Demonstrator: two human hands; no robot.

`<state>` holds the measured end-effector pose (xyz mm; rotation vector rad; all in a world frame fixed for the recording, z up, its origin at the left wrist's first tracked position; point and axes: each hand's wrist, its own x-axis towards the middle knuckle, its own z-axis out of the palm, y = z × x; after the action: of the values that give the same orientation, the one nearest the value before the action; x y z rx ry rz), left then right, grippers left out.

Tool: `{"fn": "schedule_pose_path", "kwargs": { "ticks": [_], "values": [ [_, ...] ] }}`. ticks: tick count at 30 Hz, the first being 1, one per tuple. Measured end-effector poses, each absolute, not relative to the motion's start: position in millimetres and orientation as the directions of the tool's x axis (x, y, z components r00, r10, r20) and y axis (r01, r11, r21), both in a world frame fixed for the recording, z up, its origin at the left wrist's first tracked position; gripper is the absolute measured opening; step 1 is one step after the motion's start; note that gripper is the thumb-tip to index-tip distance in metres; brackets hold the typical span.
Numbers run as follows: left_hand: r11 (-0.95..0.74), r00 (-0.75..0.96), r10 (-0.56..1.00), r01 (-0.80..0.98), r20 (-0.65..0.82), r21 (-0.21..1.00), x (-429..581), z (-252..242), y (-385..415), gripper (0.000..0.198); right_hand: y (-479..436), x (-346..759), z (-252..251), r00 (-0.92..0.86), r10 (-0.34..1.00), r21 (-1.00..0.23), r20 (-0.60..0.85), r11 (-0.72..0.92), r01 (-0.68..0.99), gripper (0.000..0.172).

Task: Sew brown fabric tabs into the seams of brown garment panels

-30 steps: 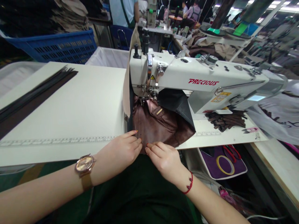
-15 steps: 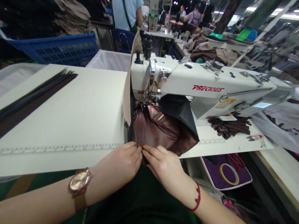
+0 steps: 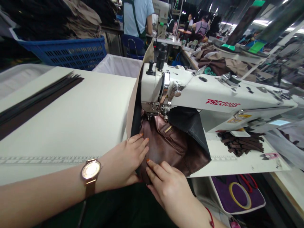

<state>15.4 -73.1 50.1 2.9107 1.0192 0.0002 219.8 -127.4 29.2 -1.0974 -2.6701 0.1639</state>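
The right hand [image 3: 163, 182] bends its fingers over the near edge of the brown leather-like piece [image 3: 163, 148] and seems to pinch it, probably for holding this edge straight. The left hand [image 3: 131, 156] lies with its fingers on the piece's left side, perhaps to make it flat; whether its thumb closes underneath, I cannot tell. The piece lies on the white table [image 3: 106, 110], its far part at the presser foot [image 3: 149, 116] of the sewing machine [image 3: 190, 88], which likely steadies it. Farther away stands a blue basket [image 3: 71, 52], heaped with material.
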Motion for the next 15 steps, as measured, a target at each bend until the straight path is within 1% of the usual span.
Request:
{"fn": "schedule_pose_path", "kwargs": {
  "ticks": [3,8,15],
  "values": [
    [-0.775,0.778,0.629,0.628,-0.014,0.067,14,43,-76,0.066,-127,220,28,-0.678,0.704,-0.214,0.213,0.71,0.67,0.033],
    [-0.767,0.767,0.642,0.64,0.012,0.046,18,36,-79,0.066,-126,220,25,-0.66,0.703,-0.218,0.266,0.711,0.669,0.034],
    [-0.763,0.762,0.646,0.644,0.051,0.046,18,31,-75,0.065,-119,221,23,-0.665,0.688,-0.236,0.29,0.725,0.647,0.033]
  ]
}}
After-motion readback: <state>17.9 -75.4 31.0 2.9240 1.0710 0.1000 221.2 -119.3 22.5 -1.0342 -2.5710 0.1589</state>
